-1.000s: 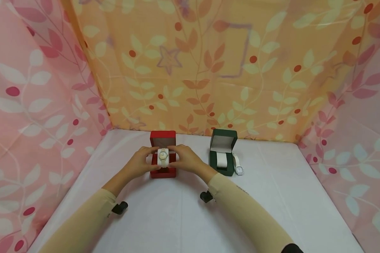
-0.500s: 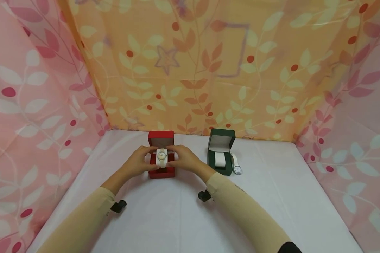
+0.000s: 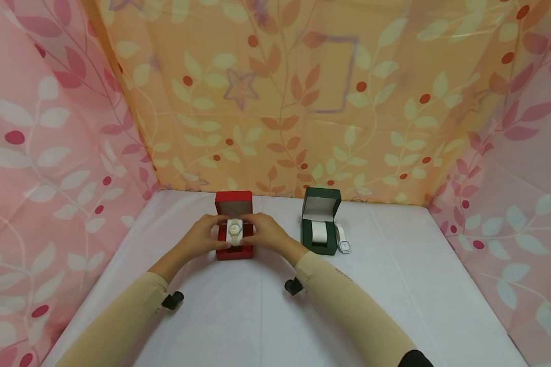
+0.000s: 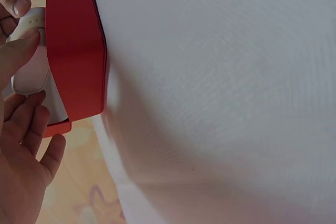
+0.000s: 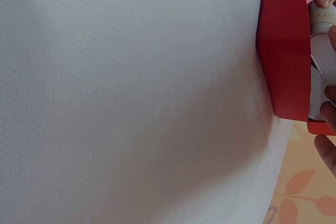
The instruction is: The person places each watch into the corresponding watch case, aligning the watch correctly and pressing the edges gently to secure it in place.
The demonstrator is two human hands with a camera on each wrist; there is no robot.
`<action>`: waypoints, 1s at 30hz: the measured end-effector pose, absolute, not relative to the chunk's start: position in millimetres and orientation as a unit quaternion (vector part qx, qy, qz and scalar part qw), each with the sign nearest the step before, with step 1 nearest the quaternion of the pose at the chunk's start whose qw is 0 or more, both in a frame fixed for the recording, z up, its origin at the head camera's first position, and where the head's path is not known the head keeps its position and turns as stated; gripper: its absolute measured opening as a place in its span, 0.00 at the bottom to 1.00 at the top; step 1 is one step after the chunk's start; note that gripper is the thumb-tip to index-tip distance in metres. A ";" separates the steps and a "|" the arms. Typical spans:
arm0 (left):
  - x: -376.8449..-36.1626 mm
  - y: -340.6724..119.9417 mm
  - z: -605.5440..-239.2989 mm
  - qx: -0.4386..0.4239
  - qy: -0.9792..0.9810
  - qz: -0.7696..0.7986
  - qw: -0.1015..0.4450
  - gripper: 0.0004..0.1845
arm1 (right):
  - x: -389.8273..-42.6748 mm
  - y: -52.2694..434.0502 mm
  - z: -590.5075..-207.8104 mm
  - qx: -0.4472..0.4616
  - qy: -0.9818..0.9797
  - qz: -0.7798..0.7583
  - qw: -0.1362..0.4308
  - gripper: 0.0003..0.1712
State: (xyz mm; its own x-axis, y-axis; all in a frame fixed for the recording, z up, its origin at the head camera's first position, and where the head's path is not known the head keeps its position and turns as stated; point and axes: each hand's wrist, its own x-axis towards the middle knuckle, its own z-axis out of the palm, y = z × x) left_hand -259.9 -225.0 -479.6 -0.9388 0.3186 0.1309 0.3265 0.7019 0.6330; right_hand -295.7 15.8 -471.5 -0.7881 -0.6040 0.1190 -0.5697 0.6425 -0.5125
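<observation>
Both hands hold a white watch cushion [image 4: 31,72] by its two sides, within the open red watch box [image 3: 234,254]. Around the cushion is a wristwatch [image 3: 234,230] with a pale strap and a round, gold-toned case, its dial facing up. My left hand [image 3: 197,238] grips the left side between thumb and fingers. On the opposite side my right hand [image 3: 271,234] does the same. The left wrist view shows a thumb close to the strap and fingertips at the cushion's far end. Much of the box's inside is hidden behind the hands.
Right of the red box stands an open dark green watch box [image 3: 319,250] with a bare white cushion [image 3: 319,232] inside. A white watch [image 3: 344,245] with a squarish case leans along its right side. Patterned cloth walls [image 3: 275,153] enclose the white table [image 3: 266,316].
The wristwatch and cushion have come down slightly in the red box, with both hands keeping their hold. The head view has shifted a little. The green box and white watch stay put.
</observation>
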 end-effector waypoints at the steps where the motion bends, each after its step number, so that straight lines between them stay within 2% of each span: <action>1: -260.5 -225.0 -480.4 -0.173 -0.923 -0.344 0.003 0.41 | -295.4 15.9 -471.6 -0.324 0.906 -0.271 0.031 0.41; 19: -259.1 -220.2 -481.5 -0.178 -0.933 -0.314 0.001 0.41 | -296.6 15.5 -478.1 -0.342 0.909 -0.237 0.019 0.38; 30: -261.1 -221.3 -485.6 -0.179 -0.935 -0.306 0.003 0.40 | -294.4 15.5 -478.3 -0.359 0.912 -0.196 -0.008 0.38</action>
